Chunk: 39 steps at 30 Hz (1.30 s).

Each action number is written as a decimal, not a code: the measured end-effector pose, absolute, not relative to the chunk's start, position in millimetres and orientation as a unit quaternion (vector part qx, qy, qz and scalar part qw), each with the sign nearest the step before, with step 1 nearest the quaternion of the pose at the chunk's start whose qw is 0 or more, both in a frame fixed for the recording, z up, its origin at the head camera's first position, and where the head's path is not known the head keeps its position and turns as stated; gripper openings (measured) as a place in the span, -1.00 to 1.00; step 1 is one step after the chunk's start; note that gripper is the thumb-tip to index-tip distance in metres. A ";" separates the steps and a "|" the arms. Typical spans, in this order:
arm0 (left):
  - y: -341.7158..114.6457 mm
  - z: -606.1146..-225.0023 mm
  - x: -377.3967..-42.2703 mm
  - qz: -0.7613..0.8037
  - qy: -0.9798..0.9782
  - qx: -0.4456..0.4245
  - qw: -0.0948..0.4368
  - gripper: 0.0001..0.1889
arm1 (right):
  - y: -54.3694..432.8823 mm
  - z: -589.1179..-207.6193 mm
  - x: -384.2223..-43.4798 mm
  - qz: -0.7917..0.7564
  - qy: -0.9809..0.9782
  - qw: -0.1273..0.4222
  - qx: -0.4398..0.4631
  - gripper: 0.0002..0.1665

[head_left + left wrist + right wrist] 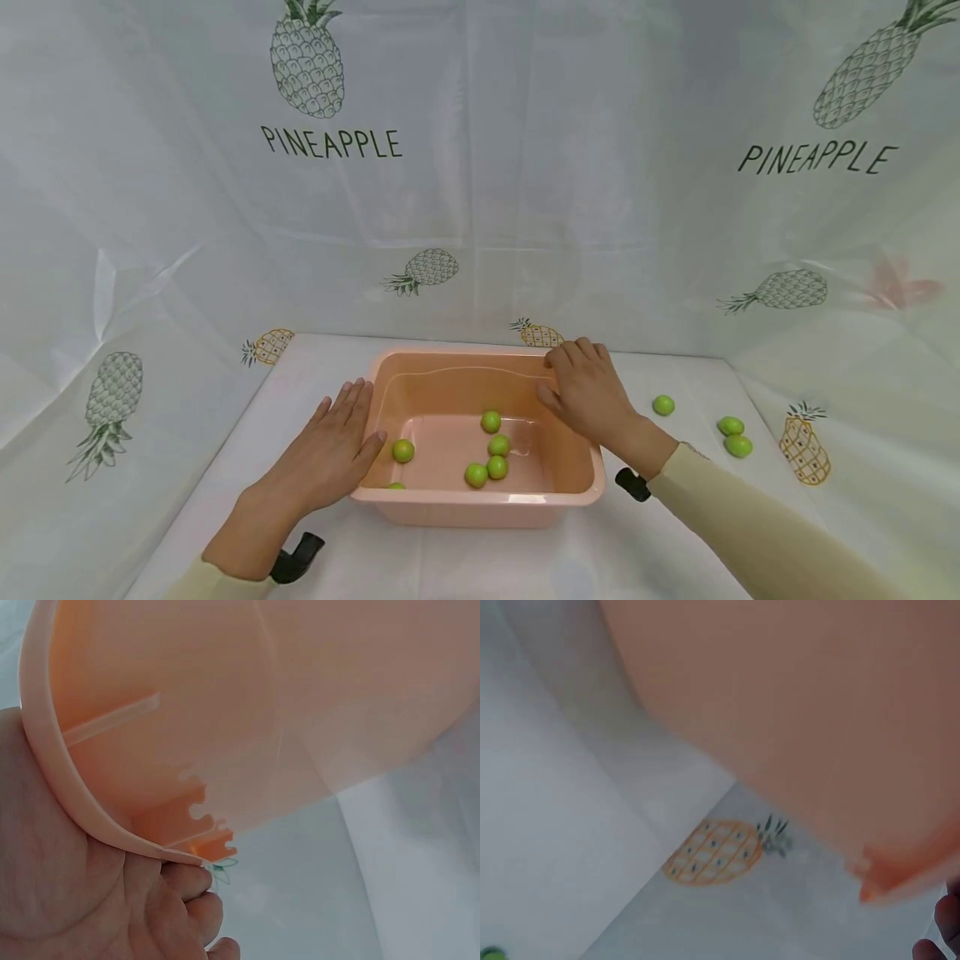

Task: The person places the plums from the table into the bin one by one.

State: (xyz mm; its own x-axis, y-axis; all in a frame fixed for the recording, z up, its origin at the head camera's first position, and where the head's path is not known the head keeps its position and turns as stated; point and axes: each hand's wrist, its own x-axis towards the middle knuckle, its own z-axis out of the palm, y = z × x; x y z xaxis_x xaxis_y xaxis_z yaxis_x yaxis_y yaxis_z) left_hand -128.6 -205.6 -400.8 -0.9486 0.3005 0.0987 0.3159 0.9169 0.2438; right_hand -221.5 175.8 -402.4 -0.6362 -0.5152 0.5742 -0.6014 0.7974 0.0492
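Note:
A peach-coloured plastic basin (pixel 465 498) stands on the white table, with several small round green fruits, lime-like, on its floor; one such fruit (pixel 476 476) lies near the front. My left hand (pixel 330 450) rests on the basin's left rim, fingers straight and thumb reaching over the edge. In the left wrist view the palm (pixel 60 877) touches the underside of the rim (pixel 67 780). At the far right corner, my right hand (pixel 588 392) grips the rim, fingers bent over it and thumb on the inner side. Its fingertips (pixel 949 919) barely show in the right wrist view.
Three more green fruits lie on the table to the right of the basin: one alone (pixel 663 405) and a touching pair (pixel 738 446). A pineapple-printed sheet (pixel 480 183) hangs behind the table and along both sides.

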 end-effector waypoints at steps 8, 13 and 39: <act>-205.5 -400.8 -128.3 -0.131 -0.978 -0.158 0.028 -0.22 | 236.7 -410.5 -246.0 0.055 -0.902 0.343 0.256 -0.66; -205.8 -400.2 -127.9 -0.134 -0.978 -0.161 0.027 -0.22 | 277.5 -424.1 -256.1 -0.014 -0.898 0.353 0.264 -0.62; -206.6 -399.7 -127.2 -0.148 -0.977 -0.155 0.015 -0.21 | 382.4 -479.0 -265.9 -0.268 -0.876 0.205 0.343 -0.49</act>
